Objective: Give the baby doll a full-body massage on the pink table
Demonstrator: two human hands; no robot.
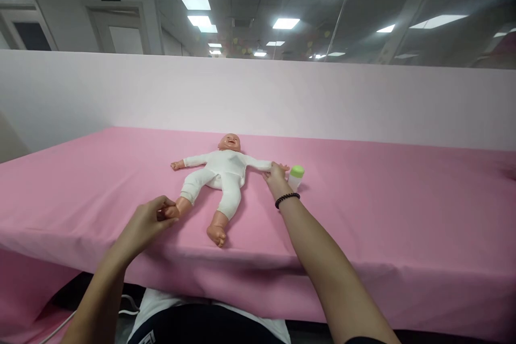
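A baby doll (226,167) in a white long-sleeved suit lies on its back on the pink-covered table (374,209), head away from me, arms and legs spread. My left hand (151,219) grips the doll's bare foot on the left side, thumb and fingers closed round it. At the doll's outstretched arm on the right, my right hand (277,176) is closed on the end of the white sleeve; the doll's fingers show just beyond it. The other foot rests free near the table's front edge. Right beside my right hand stands a small bottle (296,176) with a green cap.
A white partition (258,94) runs along the table's far side, with glass panels above it. The pink cloth hangs over the front edge close to my body. A white cable (128,305) shows below the table at lower left.
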